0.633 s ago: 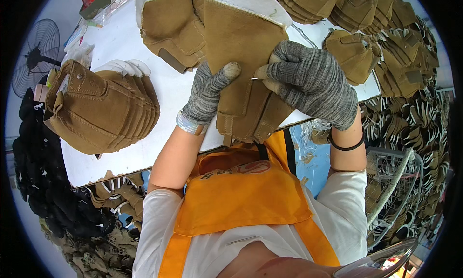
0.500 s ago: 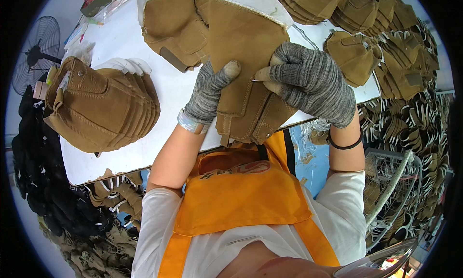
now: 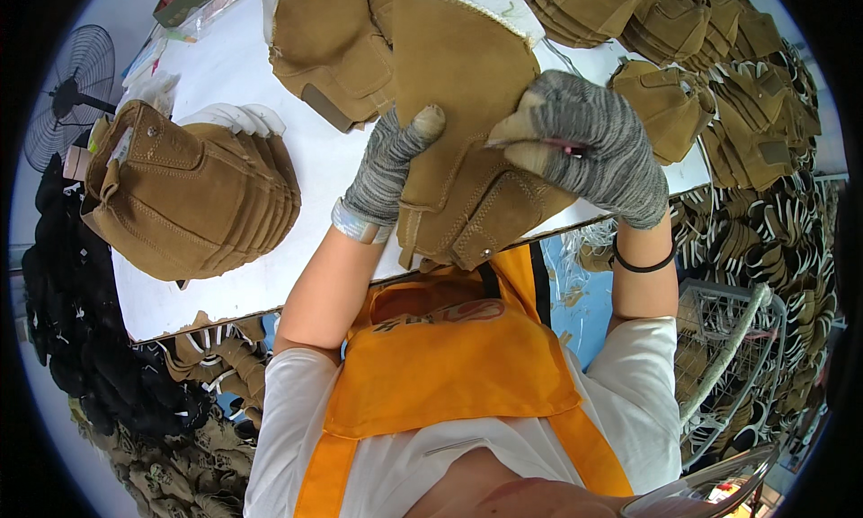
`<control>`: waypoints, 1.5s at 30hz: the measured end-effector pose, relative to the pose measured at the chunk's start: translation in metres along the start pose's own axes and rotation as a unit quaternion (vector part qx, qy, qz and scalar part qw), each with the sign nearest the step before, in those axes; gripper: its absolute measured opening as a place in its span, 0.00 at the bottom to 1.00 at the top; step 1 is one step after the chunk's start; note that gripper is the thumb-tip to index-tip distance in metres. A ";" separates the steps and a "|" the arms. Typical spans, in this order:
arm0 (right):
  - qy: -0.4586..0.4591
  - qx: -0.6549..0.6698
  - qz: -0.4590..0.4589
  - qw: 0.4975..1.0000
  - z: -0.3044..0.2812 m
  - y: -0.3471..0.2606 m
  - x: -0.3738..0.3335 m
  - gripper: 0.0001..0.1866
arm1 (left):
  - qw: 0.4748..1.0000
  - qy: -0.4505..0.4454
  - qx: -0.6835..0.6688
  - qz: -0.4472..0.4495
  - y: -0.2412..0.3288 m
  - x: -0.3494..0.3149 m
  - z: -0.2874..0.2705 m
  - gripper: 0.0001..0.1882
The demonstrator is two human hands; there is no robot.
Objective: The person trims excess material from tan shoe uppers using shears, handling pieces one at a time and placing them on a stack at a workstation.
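Note:
A brown suede-like shoe upper (image 3: 463, 77) with a white edge at its far end lies over the near side of the table. My left hand (image 3: 382, 167), in a grey knit glove with pale fingertips, grips the upper's left edge, thumb on top and fingers hidden beneath. Above the stitched strap area, my right hand (image 3: 589, 145), gloved alike, is closed in a pinch. A slim tool (image 3: 571, 149) shows pinkish between its fingers, with a thin metal tip near the fingertips; its exact kind is too small to tell. A metal snap shows on the upper's near end.
On the left of the white table (image 3: 333, 203) stands a nested stack of brown uppers (image 3: 207, 203). More uppers (image 3: 333, 46) lie behind my left hand, and several stacks (image 3: 665, 19) fill the far right. A wire basket (image 3: 719, 356) stands at lower right, a fan (image 3: 67, 95) at far left.
My right hand has lifted slightly off the upper and turned, showing the tool's pinkish part. The upper's near end has spread a little to the right; my left hand keeps its hold.

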State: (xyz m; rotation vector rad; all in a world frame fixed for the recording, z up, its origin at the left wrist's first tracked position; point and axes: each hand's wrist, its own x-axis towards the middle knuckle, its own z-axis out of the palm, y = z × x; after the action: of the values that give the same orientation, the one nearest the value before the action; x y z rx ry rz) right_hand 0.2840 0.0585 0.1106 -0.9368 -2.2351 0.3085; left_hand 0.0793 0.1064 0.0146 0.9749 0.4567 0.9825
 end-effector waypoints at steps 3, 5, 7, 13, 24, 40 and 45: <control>0.068 -0.092 -0.052 0.992 0.001 0.005 -0.003 0.11 | 0.999 0.008 0.041 0.032 0.004 -0.002 0.005 0.33; 0.114 -0.080 0.048 0.989 0.000 -0.001 -0.007 0.11 | 0.993 0.014 0.093 0.068 0.007 -0.002 0.007 0.30; 0.199 0.004 0.157 0.967 0.009 0.002 -0.018 0.12 | 0.979 0.068 0.173 0.081 0.004 -0.005 0.009 0.27; 0.182 0.030 0.211 0.960 0.028 -0.012 -0.037 0.18 | 0.918 0.132 0.350 0.135 0.001 -0.006 0.014 0.23; 0.074 -0.022 0.262 0.962 0.038 0.002 -0.038 0.19 | 0.915 0.080 0.354 0.174 -0.005 -0.008 0.012 0.22; 0.092 0.210 0.249 0.941 0.059 0.038 -0.052 0.22 | 0.921 0.100 0.338 0.164 -0.007 -0.002 0.006 0.24; 0.125 0.115 0.298 0.939 0.034 0.013 -0.045 0.17 | 0.943 0.106 0.287 0.130 0.006 -0.005 0.010 0.23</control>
State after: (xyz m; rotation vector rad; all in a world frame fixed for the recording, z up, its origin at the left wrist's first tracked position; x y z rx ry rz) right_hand 0.2908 0.0371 0.0569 -1.4196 -1.6015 0.6650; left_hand 0.0811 0.0984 0.0245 1.4882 0.8406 1.2296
